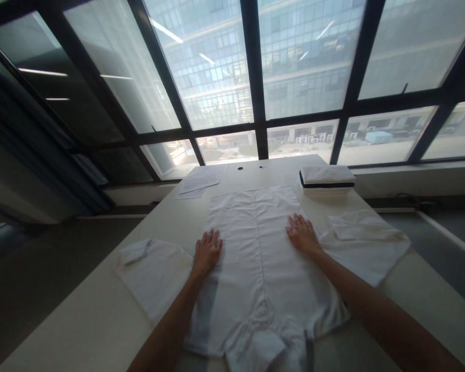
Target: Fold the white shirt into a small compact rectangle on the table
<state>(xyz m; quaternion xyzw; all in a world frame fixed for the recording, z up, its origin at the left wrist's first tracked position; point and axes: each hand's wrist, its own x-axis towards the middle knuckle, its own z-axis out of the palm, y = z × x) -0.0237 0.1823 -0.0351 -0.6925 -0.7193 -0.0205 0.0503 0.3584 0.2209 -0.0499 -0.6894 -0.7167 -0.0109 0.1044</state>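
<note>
We see a white shirt [256, 248] spread on the middle of a white table [101, 310], its collar [261, 346] toward us and its hem toward the far end. A front seam runs lengthwise down its middle, and fine wrinkles cross the body on both sides of it. The left hand [208, 251] lies palm down on the shirt's left side, and the right hand [303, 235] lies palm down near its right edge, slightly farther from us; in both we observe an open grip, with the fingers extended and resting on the cloth. Outward from the body we find the left sleeve [158, 271] and the right sleeve [362, 243], each laid out to its own side. Beyond the hem, we note paper sheets [199, 181] at the far left and a stack of folded cloth [327, 181] at the far right, white with one dark layer. Behind the table we see dark-framed windows [217, 67], through which a building [306, 57] shows, and at the far left a dark curtain [34, 139]
</note>
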